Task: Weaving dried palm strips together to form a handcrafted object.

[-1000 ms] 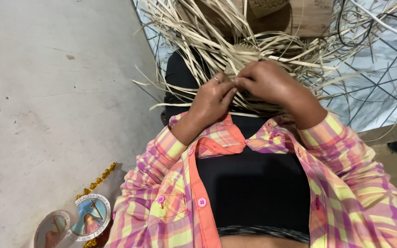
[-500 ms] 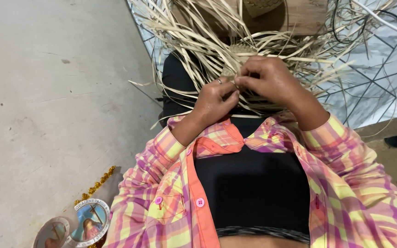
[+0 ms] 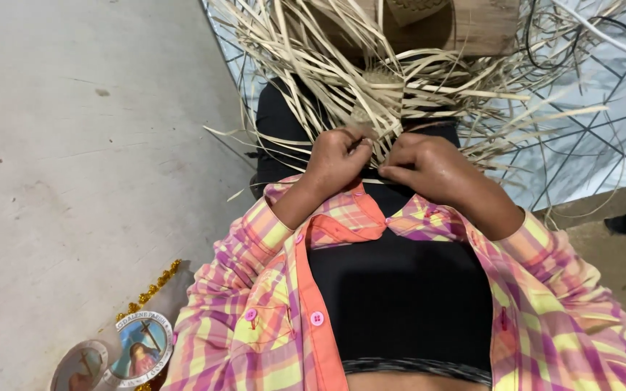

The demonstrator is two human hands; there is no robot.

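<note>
A loose bundle of pale dried straw strips fans out over my lap, with a small woven patch in its middle. My left hand pinches strips at the near edge of the bundle, fingers curled tight. Just to its right, my right hand grips other strips, thumb and fingers pressed together. The two hands nearly touch. Pink, yellow and purple plaid sleeves cover both forearms.
A brown wooden block lies behind the straw. A shiny sheet with a line pattern covers the ground at right. Grey concrete floor spreads at left, with round picture medallions on a gold bead chain near my left side.
Both hands have shifted lower in the picture and drawn closer to my chest while still working the strips. The view has tilted slightly.
</note>
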